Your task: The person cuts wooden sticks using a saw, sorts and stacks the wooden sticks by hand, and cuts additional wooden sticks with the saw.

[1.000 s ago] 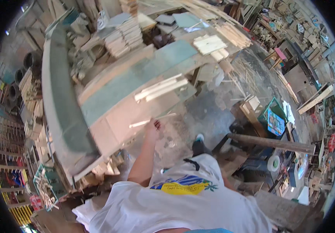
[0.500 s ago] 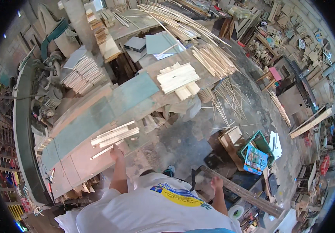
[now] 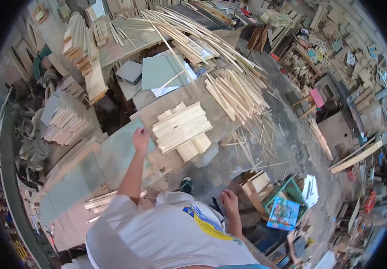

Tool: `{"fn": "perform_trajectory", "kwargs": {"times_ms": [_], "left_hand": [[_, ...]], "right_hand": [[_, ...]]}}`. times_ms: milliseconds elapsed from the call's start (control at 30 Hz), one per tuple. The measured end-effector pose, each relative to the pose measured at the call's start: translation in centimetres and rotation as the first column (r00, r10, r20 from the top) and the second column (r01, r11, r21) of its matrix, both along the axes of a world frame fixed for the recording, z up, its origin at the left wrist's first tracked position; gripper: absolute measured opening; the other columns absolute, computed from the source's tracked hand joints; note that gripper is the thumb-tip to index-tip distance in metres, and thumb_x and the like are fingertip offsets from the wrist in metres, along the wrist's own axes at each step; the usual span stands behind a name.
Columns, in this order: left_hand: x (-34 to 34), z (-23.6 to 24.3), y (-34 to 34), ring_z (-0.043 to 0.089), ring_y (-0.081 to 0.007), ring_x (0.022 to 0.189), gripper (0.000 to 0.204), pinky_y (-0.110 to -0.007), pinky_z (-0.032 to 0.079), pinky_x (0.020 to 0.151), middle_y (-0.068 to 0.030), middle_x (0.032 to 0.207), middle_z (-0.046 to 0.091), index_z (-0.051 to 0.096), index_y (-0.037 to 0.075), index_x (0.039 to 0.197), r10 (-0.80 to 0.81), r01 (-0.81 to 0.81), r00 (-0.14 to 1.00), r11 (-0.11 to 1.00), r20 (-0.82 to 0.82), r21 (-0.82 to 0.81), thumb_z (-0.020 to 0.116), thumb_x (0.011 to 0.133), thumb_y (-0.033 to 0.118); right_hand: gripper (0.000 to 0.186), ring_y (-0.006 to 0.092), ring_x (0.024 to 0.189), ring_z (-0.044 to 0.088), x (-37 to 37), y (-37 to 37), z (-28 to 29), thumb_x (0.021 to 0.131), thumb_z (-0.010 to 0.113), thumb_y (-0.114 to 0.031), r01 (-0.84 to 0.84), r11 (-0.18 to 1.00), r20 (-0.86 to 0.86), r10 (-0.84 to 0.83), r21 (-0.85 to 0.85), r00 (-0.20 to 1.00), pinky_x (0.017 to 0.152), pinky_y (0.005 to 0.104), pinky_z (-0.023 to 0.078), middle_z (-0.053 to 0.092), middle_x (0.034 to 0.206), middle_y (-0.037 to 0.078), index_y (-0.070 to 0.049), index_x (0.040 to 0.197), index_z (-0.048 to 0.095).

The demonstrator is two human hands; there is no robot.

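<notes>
My left hand is stretched out over the bench, its fingers curled together with nothing showing in them. Just right of it lies a stack of pale wooden strips, the upper layer set crosswise over the lower pieces. Beneath the hand is a grey-green board on the bench top. My right hand hangs beside my body, loosely closed, and I see nothing in it. A smaller group of light strips lies to the lower left, partly hidden by my left sleeve.
Beyond the stack, long thin sticks are piled on the bench, with more scattered on the floor. A green crate with a colourful box stands to my right. Machinery and stacked slats are at left.
My left hand has left the small group of strips and moved forward to the larger stack. My body and view have shifted toward that stack; the right hand still hangs at my side.
</notes>
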State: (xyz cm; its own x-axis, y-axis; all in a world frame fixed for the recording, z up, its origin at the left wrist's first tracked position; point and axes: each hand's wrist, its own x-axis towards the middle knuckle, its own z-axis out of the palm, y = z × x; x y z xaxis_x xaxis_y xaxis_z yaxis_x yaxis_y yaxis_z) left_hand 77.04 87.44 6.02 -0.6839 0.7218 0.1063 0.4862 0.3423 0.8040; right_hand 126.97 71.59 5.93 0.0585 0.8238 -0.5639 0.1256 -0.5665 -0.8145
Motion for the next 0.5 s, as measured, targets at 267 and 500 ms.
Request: {"fn": "perform_trajectory", "kwargs": {"times_ms": [267, 500], "left_hand": [[0.1, -1.5, 22.5, 0.059, -0.0425, 0.126, 0.045, -0.051, 0.05, 0.106, -0.0169, 0.144, 0.054, 0.065, 0.009, 0.132, -0.232, 0.095, 0.969, 0.681, -0.09, -0.726, 0.062, 0.093, 0.031], [-0.3, -3.8, 26.8, 0.041, -0.0403, 0.144, 0.056, -0.051, 0.045, 0.112, -0.0175, 0.154, 0.044, 0.052, 0.011, 0.145, -0.189, -0.004, 0.975, 0.493, -0.112, -0.87, 0.063, 0.094, 0.03]], "right_hand": [[0.028, 0.0295, 0.088, 0.07, -1.9, 32.6, 16.7, 0.097, 0.066, -0.019, -0.479, 0.751, 0.467, 0.258, 0.455, 0.846, 0.08, 0.038, 0.054, 0.072, 0.099, 0.017, 0.002, 0.117, 0.067], [0.047, 0.0416, 0.123, 0.057, -10.7, 65.2, 18.6, 0.093, 0.069, -0.028, -0.819, 0.352, 0.804, 0.236, 0.453, 0.546, 0.099, 0.0477, 0.049, 0.06, 0.132, 0.023, -0.002, 0.131, 0.06]]}}
